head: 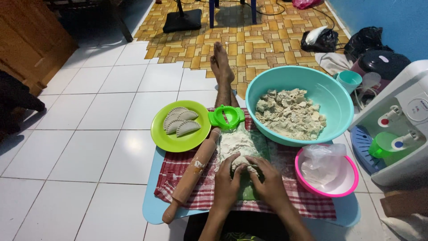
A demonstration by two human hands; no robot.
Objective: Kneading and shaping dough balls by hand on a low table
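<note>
Both hands meet over a lump of dough: the left hand and right hand pinch and press it between curled fingers, on a floured green board laid on a red checked cloth. Pressed too hard, I judge, the dough could stick or tear (flour looks thin under the hands), and a nudged rolling pin could roll off the blue mat. All this sits on a white tiled floor, with a teal bowl and a green plate of folded pastries nearby.
</note>
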